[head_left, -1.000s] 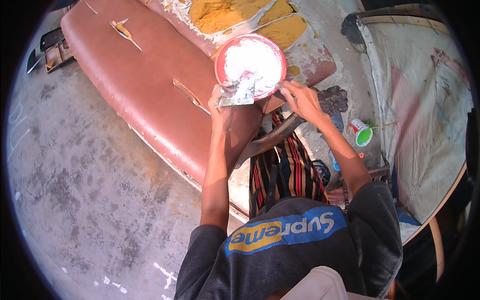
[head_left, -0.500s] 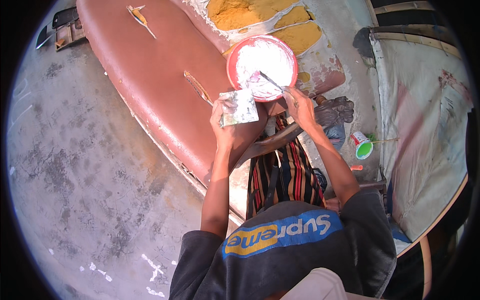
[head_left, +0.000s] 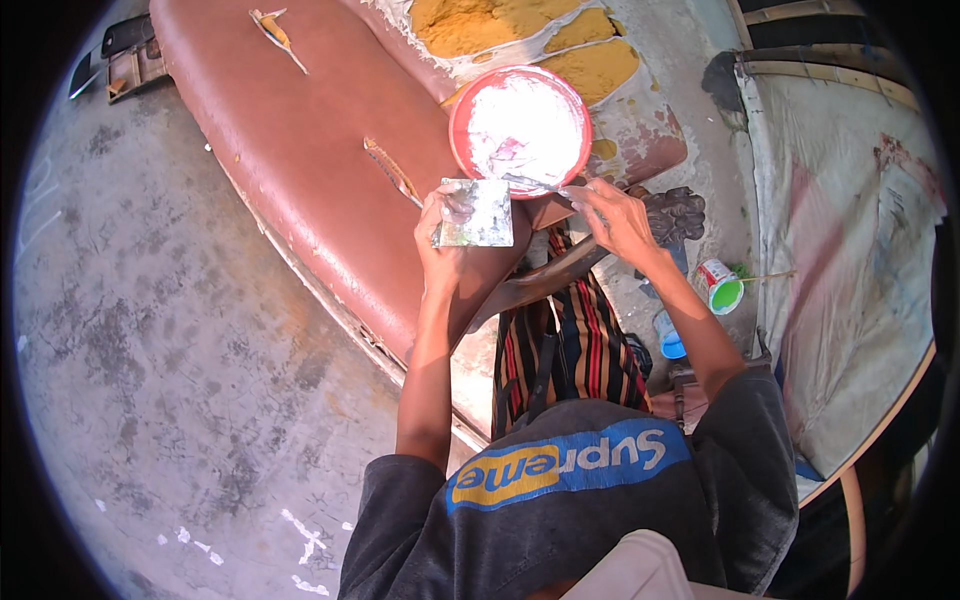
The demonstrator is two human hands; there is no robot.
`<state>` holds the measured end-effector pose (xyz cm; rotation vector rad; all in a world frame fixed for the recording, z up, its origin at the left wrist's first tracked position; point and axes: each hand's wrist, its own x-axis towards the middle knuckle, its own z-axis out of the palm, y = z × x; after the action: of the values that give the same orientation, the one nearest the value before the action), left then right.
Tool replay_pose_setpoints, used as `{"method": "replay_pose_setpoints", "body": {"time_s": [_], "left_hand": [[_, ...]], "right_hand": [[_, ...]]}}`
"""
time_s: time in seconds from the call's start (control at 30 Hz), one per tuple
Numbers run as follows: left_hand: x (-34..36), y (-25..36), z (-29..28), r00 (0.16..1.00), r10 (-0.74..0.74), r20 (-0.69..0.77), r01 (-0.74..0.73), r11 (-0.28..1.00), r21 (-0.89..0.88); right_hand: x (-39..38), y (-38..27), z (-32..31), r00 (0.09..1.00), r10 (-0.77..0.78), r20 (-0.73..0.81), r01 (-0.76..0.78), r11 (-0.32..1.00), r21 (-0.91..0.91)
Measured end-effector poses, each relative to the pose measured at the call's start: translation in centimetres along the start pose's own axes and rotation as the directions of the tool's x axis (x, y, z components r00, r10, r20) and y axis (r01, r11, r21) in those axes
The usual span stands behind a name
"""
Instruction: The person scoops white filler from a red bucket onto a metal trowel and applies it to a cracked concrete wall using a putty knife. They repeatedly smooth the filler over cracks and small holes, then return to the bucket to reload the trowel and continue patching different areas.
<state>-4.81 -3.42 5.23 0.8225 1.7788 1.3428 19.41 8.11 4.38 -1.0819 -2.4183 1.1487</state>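
Observation:
My left hand (head_left: 437, 238) grips a flat, square, paint-smeared plate (head_left: 485, 215) by its left edge. A thin-bladed spatula (head_left: 532, 184) is held in the fingers of my right hand (head_left: 618, 222). Its blade points left, across the near rim of a red tub (head_left: 459, 150), and its tip is close to the plate's upper right corner. Thick white paste (head_left: 530, 110) fills the tub, with a pinkish smear near its close side. Glare washes out much of the paste's surface.
Beneath my left hand lies a brown upholstered seat (head_left: 300, 150) with torn slits. Yellow foam (head_left: 480, 30) shows behind the tub. A curved wooden armrest (head_left: 545, 285) passes under my right wrist. On the right stand a green-lined can (head_left: 725, 292), a blue container (head_left: 670, 340) and a pale sheet (head_left: 840, 230).
The spatula has swung from pointing up into the paste to lying nearly level toward the plate. My right hand has shifted slightly right and down; the plate has turned slightly.

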Motion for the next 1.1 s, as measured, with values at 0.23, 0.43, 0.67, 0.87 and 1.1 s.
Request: {"method": "replay_pose_setpoints", "body": {"time_s": [0.23, 0.43, 0.67, 0.87, 1.1], "left_hand": [[0.5, 0.0, -0.4, 0.979, 0.197, 0.048, -0.201, 0.971, 0.126], [0.6, -0.5, 0.1, 1.0, -0.016, 0.019, 0.015, 0.999, 0.039], [1.7, 0.2, -0.6, 0.985, -0.115, -0.127, 0.074, 0.955, -0.288], [3.1, 1.2, -0.8, 0.985, 0.172, 0.022, -0.174, 0.98, 0.099], [3.6, 1.4, -0.6, 0.963, 0.247, 0.11, -0.263, 0.949, 0.175]], "right_hand": [[0.9, 0.5, 3.2, 0.951, 0.307, 0.029, -0.252, 0.719, 0.648], [0.7, -3.5, 1.2, 0.728, 0.348, 0.591, -0.564, -0.188, 0.804], [-2.7, 0.1, 1.1, 0.585, 0.32, 0.745, -0.737, -0.173, 0.653], [-2.6, -2.2, -1.2, 0.928, 0.368, 0.063, -0.303, 0.642, 0.704], [-0.7, -5.0, -4.6, 0.999, -0.037, 0.02, 0.032, 0.975, 0.222]]}}
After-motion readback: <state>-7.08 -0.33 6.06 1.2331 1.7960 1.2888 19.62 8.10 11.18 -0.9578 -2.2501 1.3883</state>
